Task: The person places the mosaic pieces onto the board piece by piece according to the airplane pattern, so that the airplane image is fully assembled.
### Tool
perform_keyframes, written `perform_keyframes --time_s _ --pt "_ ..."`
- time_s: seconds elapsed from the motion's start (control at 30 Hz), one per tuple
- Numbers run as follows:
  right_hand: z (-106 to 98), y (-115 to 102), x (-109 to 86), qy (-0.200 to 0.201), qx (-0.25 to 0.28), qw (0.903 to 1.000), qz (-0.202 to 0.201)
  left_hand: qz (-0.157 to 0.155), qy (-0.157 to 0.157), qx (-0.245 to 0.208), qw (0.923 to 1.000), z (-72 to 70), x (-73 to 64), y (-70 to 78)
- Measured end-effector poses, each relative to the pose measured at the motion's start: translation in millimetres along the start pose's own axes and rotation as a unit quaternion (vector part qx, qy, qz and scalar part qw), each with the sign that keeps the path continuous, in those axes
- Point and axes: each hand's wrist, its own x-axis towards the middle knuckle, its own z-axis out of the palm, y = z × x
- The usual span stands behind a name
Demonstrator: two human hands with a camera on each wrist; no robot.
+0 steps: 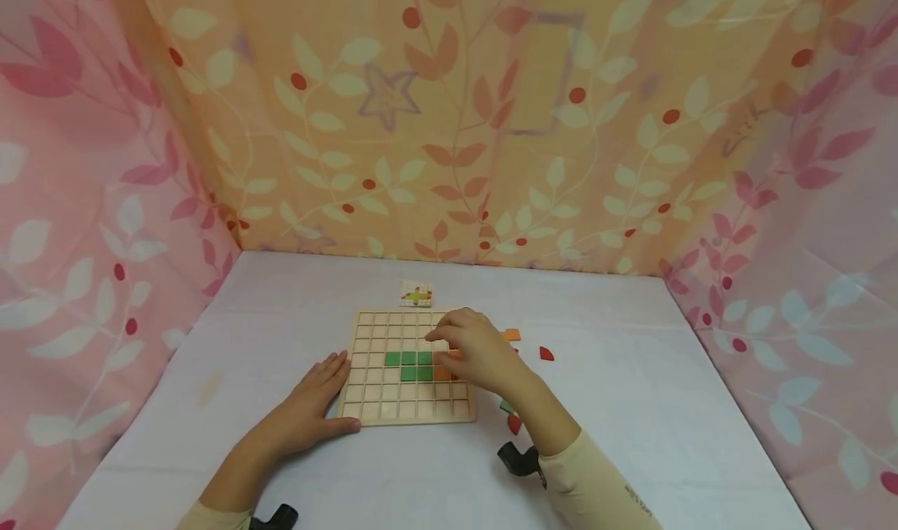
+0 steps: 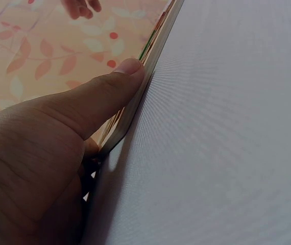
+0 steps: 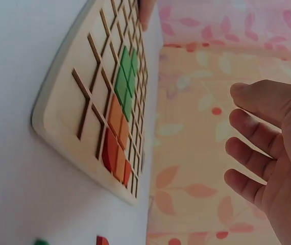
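Observation:
A wooden grid board (image 1: 372,393) lies flat on the white-covered table. Green square tiles (image 1: 409,358) fill two neighbouring rows near its middle, and orange tiles (image 1: 441,374) continue the rows rightward. The right wrist view also shows red tiles (image 3: 108,150) in the cells near the board's right edge. My left hand (image 1: 305,417) rests against the board's left side, its thumb on the near left corner and its fingers extended. Over the right part of the board hovers my right hand (image 1: 480,351), fingers loosely bent and apart, holding nothing; it hides some cells.
A small picture card (image 1: 417,295) lies beyond the board's far edge. To the right are loose pieces: an orange tile (image 1: 514,334), a red rounded piece (image 1: 546,354), another red piece (image 1: 515,423) and a green piece (image 1: 507,407). Patterned curtains (image 1: 449,125) enclose the table.

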Motion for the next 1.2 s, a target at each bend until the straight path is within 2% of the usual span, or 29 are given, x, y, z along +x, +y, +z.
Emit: perform_keyframes --time_s 0.27,0.5,0.9,1.2 --pt "-24.9 20.5 -26.6 0.034 -0.001 0.9992 0.021 0.003 0.001 0.003 1.0000 -1.2 2.7 2.1" --pt "-36.2 32.5 -49.9 0.038 -0.007 0.9978 0.054 0.004 0.003 0.006 1.0000 -2.8 3.0 1.8" --pt "-32.7 58.1 -85.3 0.013 0.031 0.9972 0.066 0.001 0.003 -0.001 1.0000 -2.4 0.5 2.7" --pt "-23.9 70.9 -96.3 -0.003 0.067 0.9923 0.104 0.003 0.004 0.001 1.0000 1.4 -0.9 -2.0"
